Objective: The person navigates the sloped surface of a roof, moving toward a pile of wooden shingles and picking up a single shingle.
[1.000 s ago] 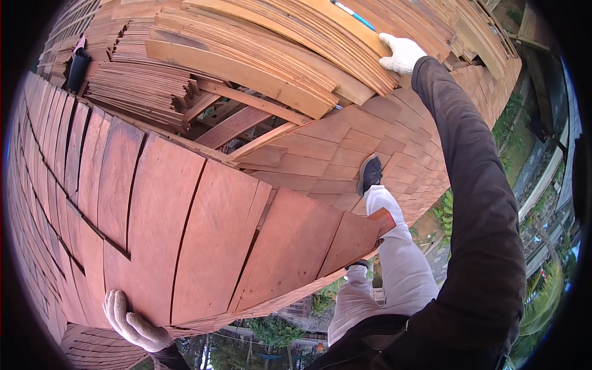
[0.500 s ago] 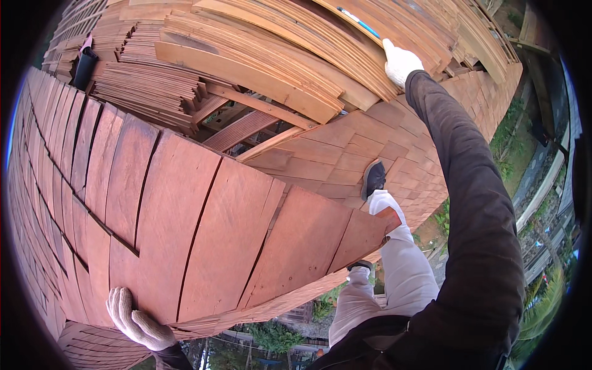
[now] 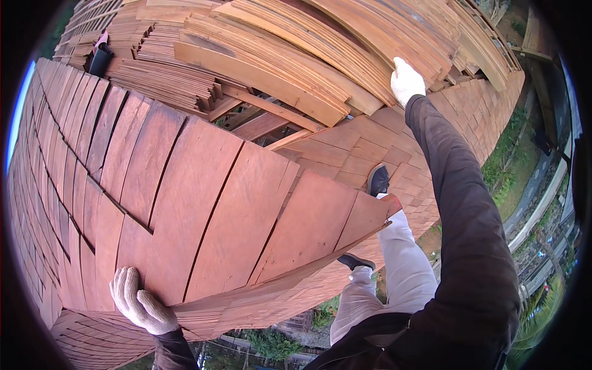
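My left hand (image 3: 142, 305), in a white knit glove, rests on the lower edge of the reddish wooden shingles (image 3: 185, 203), fingers extended flat against the wood. Beyond the ridge, my right hand (image 3: 407, 83), also in a white glove, is at the end of my outstretched arm, beside the stacked wooden shingles (image 3: 296, 55). Its fingers look closed together. Whatever they may hold is hidden by the glove; the blue pen-like stick seen earlier is out of sight.
One of my dark shoes (image 3: 378, 179) stands on the shingled slope (image 3: 364, 148) past the ridge. A gap with wooden battens (image 3: 271, 110) opens below the stacks. A dark roll (image 3: 101, 60) lies at the far left. The roof drops off to ground with plants (image 3: 505, 166) on the right.
The blue pen-like stick by my right fingertips has gone from view, and that hand has shifted slightly down. My left hand sits a little higher on the shingles. The view has shifted slightly.
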Motion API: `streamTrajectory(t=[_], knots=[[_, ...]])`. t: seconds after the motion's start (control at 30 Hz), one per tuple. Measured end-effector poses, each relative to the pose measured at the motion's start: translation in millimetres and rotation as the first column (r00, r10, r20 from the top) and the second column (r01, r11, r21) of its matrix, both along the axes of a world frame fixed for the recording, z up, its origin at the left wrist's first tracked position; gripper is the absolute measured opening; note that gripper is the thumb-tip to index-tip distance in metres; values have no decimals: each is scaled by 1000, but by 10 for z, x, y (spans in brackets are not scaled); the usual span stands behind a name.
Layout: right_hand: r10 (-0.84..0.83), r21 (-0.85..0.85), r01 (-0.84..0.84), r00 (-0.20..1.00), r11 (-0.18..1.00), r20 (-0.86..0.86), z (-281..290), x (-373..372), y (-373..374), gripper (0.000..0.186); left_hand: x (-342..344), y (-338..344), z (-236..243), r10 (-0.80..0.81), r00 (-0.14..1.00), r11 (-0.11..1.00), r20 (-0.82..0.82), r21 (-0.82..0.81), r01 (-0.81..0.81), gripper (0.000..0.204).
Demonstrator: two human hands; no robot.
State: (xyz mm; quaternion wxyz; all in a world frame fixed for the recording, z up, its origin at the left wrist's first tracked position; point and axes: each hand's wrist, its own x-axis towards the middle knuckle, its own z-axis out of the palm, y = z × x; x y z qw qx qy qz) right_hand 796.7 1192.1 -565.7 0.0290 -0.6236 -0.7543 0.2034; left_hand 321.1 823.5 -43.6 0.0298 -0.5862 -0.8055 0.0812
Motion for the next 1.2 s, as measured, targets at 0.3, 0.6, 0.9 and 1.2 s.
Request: streamTrajectory(t=[0.3,0.6,0.9,1.2], knots=[[-234,-241,163,923,957,-304,1135,522,-422,41,161,199,-34,-83,995,992,-55,95,88,28],[-326,-429,-9,635,903,-700,3529,318,-1443,45,149,212,148,5,999,962,47,274,-18,28],[145,-116,-504,449,856,-882,4725,-526,-2970,49,345,-212,63,-149,443,537,884,448,-715,78],[490,-375,-885,465,276,-737,5154,-1209,-3977,75,1507,-1731,37,-752,-169,-158,637,-422,-893,50]])
